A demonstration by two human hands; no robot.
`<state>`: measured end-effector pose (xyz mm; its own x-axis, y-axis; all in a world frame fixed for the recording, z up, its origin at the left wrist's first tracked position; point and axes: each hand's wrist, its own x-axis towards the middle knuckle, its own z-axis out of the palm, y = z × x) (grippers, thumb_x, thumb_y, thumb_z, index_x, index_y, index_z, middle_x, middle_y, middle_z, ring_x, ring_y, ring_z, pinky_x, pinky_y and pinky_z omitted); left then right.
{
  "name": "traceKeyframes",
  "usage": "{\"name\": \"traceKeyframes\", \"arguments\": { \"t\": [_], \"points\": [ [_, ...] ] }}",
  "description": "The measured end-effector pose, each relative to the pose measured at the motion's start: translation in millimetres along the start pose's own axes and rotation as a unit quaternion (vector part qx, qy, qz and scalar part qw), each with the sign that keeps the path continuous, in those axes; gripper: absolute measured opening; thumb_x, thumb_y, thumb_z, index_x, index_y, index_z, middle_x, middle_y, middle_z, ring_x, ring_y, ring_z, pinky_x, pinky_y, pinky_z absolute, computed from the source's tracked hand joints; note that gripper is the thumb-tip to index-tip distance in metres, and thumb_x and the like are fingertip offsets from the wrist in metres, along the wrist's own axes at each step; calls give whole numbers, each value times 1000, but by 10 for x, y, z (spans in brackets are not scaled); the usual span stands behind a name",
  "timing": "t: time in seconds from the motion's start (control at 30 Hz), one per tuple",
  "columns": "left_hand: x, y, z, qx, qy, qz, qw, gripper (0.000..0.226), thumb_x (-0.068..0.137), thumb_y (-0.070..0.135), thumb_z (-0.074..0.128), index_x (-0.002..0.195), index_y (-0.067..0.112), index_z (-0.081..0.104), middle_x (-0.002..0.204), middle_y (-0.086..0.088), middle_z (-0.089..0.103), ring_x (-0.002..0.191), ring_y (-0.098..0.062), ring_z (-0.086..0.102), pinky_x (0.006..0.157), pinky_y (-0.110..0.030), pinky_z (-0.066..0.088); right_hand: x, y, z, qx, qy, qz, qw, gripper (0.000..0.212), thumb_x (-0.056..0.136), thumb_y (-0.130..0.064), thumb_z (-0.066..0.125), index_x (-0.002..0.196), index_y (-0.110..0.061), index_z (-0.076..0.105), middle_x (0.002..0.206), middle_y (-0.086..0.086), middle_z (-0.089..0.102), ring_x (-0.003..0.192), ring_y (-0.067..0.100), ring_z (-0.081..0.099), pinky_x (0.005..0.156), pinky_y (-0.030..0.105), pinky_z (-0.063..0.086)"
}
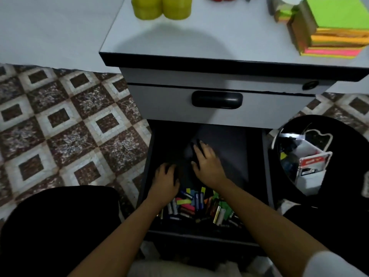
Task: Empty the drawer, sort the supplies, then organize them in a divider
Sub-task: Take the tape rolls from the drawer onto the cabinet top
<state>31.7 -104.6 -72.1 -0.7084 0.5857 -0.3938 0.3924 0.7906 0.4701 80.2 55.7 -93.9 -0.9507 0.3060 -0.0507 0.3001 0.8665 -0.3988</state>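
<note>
Dark grey drawer (231,148), the lower one of a small cabinet, stands pulled out toward the person, and both hands are inside it. At the drawer's 6 o'clock end, against its front wall, lies a mixed heap of supplies: batteries (217,213) in silver, blue and gold, and between them small paper flags (184,201) in yellow, pink and green.

The right hand (207,162) is near the middle of the drawer, palm down, with the fingers stretched and a little spread on the dark bottom; if something dark lies under the fingertips, I cannot tell. The left hand (166,177) is just beside it, at its 8 o'clock, and its fingers bend down into the shadow, so I cannot tell whether it holds anything.

At 12 o'clock from the open drawer, the upper drawer (159,104) is closed and carries a black handle (217,99). Above it, on the pale cabinet top (219,37), two yellow-green jars (161,7) stand at 11 o'clock and a stack of bright sticky notes (335,33) at 1 o'clock.

At 3 o'clock from the drawer stands a black bin (339,140) with white and red packs (311,162) in it. At 9 o'clock, brown and white floor tiles (65,120) show.
</note>
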Motion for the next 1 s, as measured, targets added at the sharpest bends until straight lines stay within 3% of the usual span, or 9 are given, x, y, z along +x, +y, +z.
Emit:
{"name": "traceKeyframes", "arguments": {
  "t": [0.07,0.1,0.2,0.37,0.57,0.67,0.8,1.0],
  "points": [
    [8,-50,63,2,-25,-15,1000,53,98,24,43,146,15,23,153,-11,12,138,-31,19,111,-37,27,208,10,67,-39,-82,14,996,65,97,-38,40,150,-13,12,158,12,2,145,34,5,114,51,16],
    [13,-68,86,0,-32,-18,999,53,99,24,43,147,15,22,154,-12,11,139,-31,18,111,-38,26,323,13,96,-55,-94,11,994,68,97,-40,37,151,-16,3,158,9,-7,145,32,-5,115,51,7],
    [27,-133,121,-20,-51,-26,998,56,99,24,43,148,15,18,155,-11,8,141,-31,14,114,-40,25,650,-25,163,-78,-105,0,991,69,97,-42,35,151,-17,-1,158,10,-5,144,34,-10,114,54,-2],
    [32,-191,170,-21,-47,-25,998,56,99,23,43,149,16,18,155,-11,6,142,-30,13,114,-35,23,1091,-78,195,-98,-79,-9,992,62,95,-45,24,149,-13,22,155,11,21,143,36,10,113,54,-4],
    [25,-179,184,-30,-36,-31,998,55,98,22,42,148,17,20,156,-10,6,142,-28,14,112,-32,24,1192,-130,223,-114,-109,16,987,55,99,-40,30,145,-11,30,151,10,27,142,32,13,115,53,1],
    [14,-172,184,-19,-37,-30,999,54,98,22,43,147,16,22,155,-10,6,142,-29,13,114,-34,23,1035,-132,213,-91,-89,18,992,58,98,-38,34,148,-10,23,153,12,23,143,33,10,115,54,2],
    [-20,-144,165,4,-42,-17,999,53,99,22,41,148,16,20,155,-9,6,142,-28,14,113,-34,24,720,-131,203,-72,-100,20,992,65,98,-37,35,151,-11,6,158,11,5,145,29,-6,114,54,2],
    [-80,-155,154,61,-58,-6,996,55,98,23,42,147,16,20,155,-10,6,141,-29,12,113,-35,24,139,28,252,-76,-104,23,991,64,95,-39,28,151,-15,8,159,8,3,146,31,-2,115,55,7]
  ]
}}
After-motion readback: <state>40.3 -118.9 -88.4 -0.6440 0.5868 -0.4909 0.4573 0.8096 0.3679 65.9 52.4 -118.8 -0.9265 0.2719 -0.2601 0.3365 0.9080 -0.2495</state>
